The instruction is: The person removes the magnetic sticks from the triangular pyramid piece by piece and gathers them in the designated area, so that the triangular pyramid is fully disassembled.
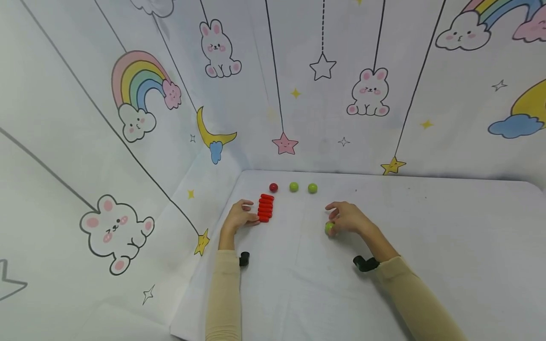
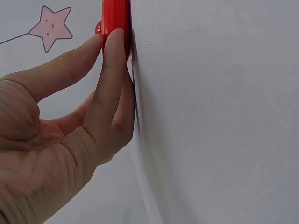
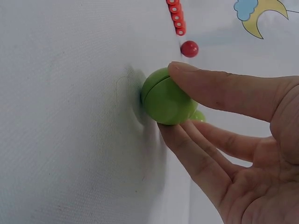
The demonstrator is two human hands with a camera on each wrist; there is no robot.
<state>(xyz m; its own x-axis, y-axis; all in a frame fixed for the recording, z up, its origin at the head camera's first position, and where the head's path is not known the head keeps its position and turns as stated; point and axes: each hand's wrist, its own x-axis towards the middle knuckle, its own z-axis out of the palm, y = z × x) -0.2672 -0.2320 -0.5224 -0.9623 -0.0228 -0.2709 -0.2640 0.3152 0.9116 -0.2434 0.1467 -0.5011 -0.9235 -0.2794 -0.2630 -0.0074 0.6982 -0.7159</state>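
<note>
In the head view, several short red cylinders [image 1: 265,207] lie side by side in a row on the left. My left hand [image 1: 240,216] is at the near end of that row, and its fingertips pinch the end of the nearest red cylinder [image 2: 114,16]. To the right, my right hand [image 1: 349,218] holds a green ball [image 1: 329,228] low over the white cloth. Thumb and fingers press the ball from opposite sides in the right wrist view, where a thin seam circles it.
Beyond the row stand a red ball [image 1: 273,187], a green ball [image 1: 294,187] and another green ball [image 1: 313,188] in a line. White cloth [image 1: 298,274] covers the table. Cartoon-printed walls [image 1: 256,109] rise at the back and left.
</note>
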